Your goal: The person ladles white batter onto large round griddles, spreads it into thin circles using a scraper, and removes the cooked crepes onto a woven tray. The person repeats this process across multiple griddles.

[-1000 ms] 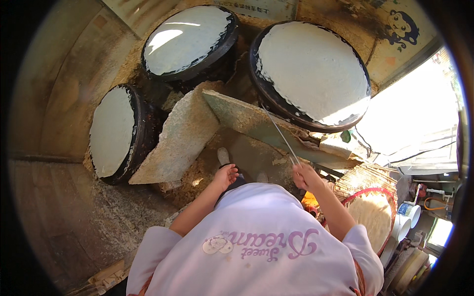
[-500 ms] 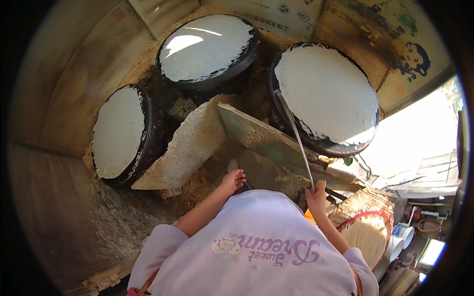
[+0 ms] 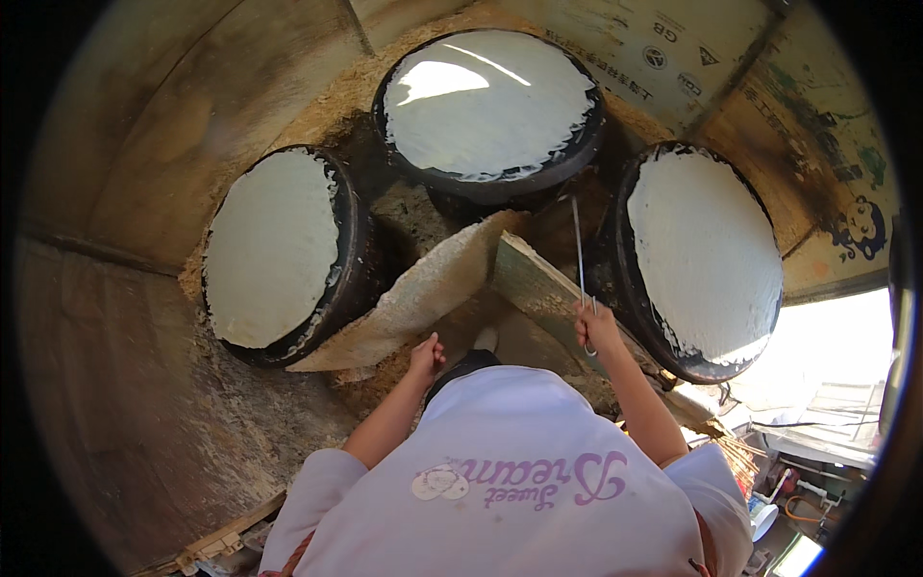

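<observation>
Tongs (image 3: 578,245) sit gripped in the right hand (image 3: 599,329), right of centre. Left of centre, the left hand (image 3: 426,357) curls its fingers.

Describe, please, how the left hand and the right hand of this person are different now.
The right hand grips a thin metal tool; the left hand is loosely curled, with nothing visibly held. In the picture, the right hand overlaps the greenish board, while the left hand appears beside the pale board. Both are bare.
</observation>
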The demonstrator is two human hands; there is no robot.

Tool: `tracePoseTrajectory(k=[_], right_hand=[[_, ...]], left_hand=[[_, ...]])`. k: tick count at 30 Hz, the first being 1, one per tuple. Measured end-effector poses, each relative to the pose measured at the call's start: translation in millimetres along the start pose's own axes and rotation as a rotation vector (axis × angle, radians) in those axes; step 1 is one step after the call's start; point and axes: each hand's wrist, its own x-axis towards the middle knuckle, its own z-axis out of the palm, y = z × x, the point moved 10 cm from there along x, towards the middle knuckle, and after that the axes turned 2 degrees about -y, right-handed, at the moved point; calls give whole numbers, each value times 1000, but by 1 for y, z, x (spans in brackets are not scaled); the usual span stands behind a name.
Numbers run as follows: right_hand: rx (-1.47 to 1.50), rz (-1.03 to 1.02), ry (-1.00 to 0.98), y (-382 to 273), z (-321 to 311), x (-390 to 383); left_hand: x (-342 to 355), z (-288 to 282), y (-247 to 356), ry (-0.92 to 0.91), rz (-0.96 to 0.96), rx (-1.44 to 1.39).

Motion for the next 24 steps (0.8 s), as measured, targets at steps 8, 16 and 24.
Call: tracePoseTrajectory(k=[8,16,24], right_hand=[[142,210,-160,24,78,-5],[-540,9,120,16,5,-41],[-508,-221,781,63,-107,-126]], left_hand=[[10,141,55,-562,-23,449],[-33,146,-27,-905,-535,1036],[-102,221,-18,-1161,-517,880]])
